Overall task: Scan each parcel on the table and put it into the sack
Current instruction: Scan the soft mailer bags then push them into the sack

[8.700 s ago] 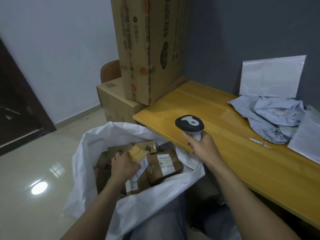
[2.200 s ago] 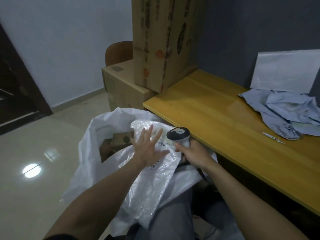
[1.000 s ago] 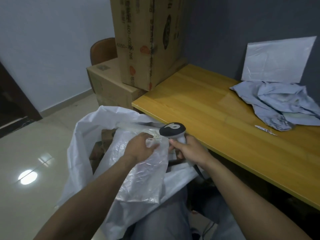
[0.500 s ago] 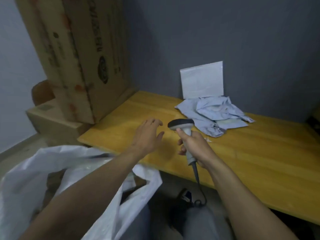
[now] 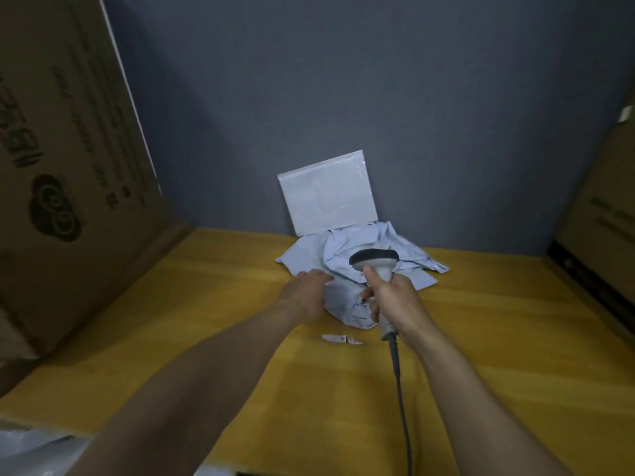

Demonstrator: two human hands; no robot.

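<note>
Count-wise: one scanner (image 5: 374, 261) gripped upright in the right hand (image 5: 395, 304), and one crumpled grey-blue heap of parcels (image 5: 342, 302) (can't tell how many) right at the hands. The left hand (image 5: 305, 297) lies on the heap's left edge, grip unclear, plus there's one flat white mailer (image 5: 326, 197) against the grey wall (image 5: 309, 80) just beyond and one paper scrap (image 5: 342, 339) just short of the hands. Yellow wooden table (image 5: 206, 338), a big cardboard box (image 5: 68, 149) far left of the hands, a second box (image 5: 604, 201) far right, and a bit of white sack (image 5: 24, 455) beside the left forearm.
</note>
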